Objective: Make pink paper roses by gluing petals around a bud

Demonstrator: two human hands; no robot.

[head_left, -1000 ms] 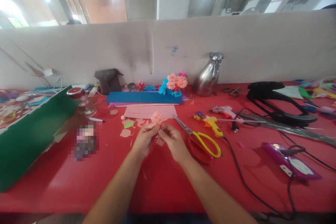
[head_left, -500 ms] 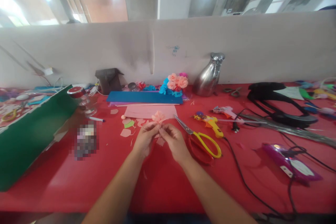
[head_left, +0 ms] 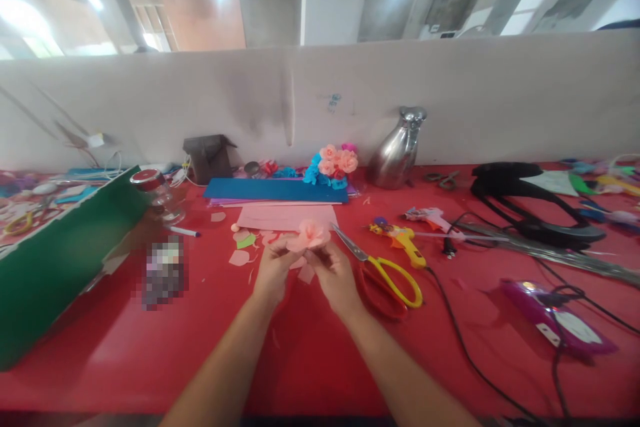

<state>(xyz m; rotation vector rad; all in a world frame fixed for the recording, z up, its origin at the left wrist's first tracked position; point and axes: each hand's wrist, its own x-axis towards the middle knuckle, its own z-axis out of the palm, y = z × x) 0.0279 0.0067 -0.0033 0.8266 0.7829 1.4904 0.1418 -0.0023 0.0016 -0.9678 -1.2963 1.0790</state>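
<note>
Both of my hands meet over the middle of the red table [head_left: 125, 353]. My left hand [head_left: 273, 270] and my right hand [head_left: 336, 275] pinch the base of a small pink paper flower [head_left: 310, 235], which stands above the fingertips with its petals spread. Pink paper scraps [head_left: 239, 257] and a small green scrap lie just left of my hands. A pink paper sheet [head_left: 285, 216] lies flat behind the flower. Yellow-handled scissors [head_left: 387, 272] rest immediately to the right of my right hand, blades pointing toward the flower.
A green board [head_left: 60, 260] leans at the left. Behind lie a blue sheet [head_left: 275, 188], a bunch of paper flowers [head_left: 333, 163], a steel jug [head_left: 397, 147] and a glass jar [head_left: 157, 193]. To the right are glue guns [head_left: 403, 238], black cables [head_left: 465, 353], a black bag [head_left: 525, 197] and a purple packet [head_left: 560, 317].
The pink flower has been lifted and turned, so its petals now show larger and higher above my fingertips. Both hands stay together in much the same spot.
</note>
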